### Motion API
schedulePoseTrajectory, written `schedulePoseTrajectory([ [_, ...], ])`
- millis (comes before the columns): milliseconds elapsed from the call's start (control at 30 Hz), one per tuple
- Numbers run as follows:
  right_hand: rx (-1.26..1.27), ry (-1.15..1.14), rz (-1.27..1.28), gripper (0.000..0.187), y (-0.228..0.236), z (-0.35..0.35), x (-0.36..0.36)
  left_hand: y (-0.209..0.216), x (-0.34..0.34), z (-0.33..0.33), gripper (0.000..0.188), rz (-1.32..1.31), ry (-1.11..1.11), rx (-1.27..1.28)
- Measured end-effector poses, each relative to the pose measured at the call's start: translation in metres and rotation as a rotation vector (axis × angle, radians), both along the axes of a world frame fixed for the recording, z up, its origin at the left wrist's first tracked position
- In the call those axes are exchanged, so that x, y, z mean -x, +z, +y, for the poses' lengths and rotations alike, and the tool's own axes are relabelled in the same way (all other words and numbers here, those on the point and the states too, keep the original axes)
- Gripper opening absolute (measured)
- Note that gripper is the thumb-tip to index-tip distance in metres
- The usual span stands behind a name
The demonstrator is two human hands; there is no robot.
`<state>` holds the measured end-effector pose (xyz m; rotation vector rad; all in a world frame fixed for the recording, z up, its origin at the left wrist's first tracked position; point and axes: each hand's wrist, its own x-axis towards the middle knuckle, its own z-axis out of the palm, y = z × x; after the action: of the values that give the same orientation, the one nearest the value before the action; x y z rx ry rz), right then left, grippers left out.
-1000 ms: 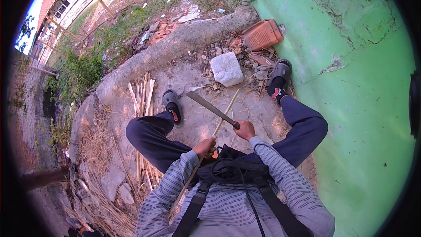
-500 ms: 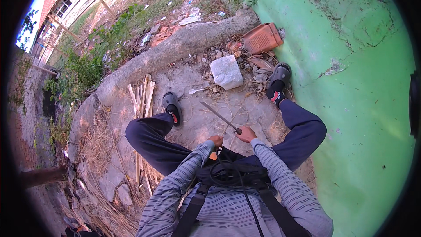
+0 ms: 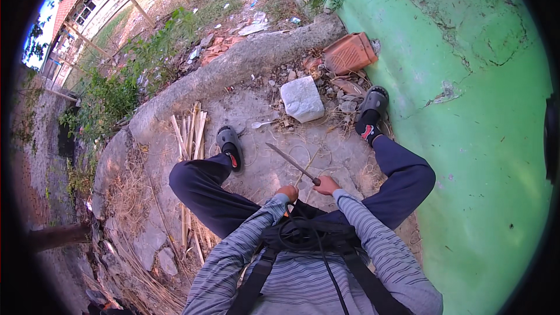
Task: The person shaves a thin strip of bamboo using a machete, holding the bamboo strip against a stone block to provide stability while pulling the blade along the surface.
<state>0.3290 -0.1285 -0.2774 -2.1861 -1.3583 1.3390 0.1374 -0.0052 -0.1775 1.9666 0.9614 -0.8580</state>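
Note:
My right hand [image 3: 326,185] is closed around the dark handle of a long-bladed knife [image 3: 291,162], its tip pointing up and to the left over the ground between my feet. My left hand [image 3: 287,192] is closed on a thin pale strip [image 3: 308,167], which looks like bamboo or wood. The strip slants up to the right and crosses the blade just ahead of my hands. Both hands are close together in front of my waist. A bundle of similar split strips [image 3: 191,133] lies on the ground beside my left shoe [image 3: 229,142], running under my left leg.
A white block [image 3: 301,99] and a cracked orange hollow brick [image 3: 350,53] lie ahead among rubble. A white plastic spoon [image 3: 262,123] is on the ground. A low rounded concrete curb [image 3: 233,64] curves around the front and left. At my right stands a green wall [image 3: 478,157].
Both hands and the knife have come slightly nearer my body. More of the pale strip shows between my left hand and the blade.

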Motion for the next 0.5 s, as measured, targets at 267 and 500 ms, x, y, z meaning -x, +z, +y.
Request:
schedulePoseTrajectory([
  [267, 0.047, -0.016, 0.010, 0.044, 0.013, 0.003, 0.000, -0.009, -0.001, -0.001, 0.054, 0.080, -0.003, -0.006],
  [500, 0.091, -0.041, 0.016, 0.046, 0.015, 0.003, 0.001, -0.019, -0.001, -0.004, 0.049, 0.109, 0.026, -0.053],
])
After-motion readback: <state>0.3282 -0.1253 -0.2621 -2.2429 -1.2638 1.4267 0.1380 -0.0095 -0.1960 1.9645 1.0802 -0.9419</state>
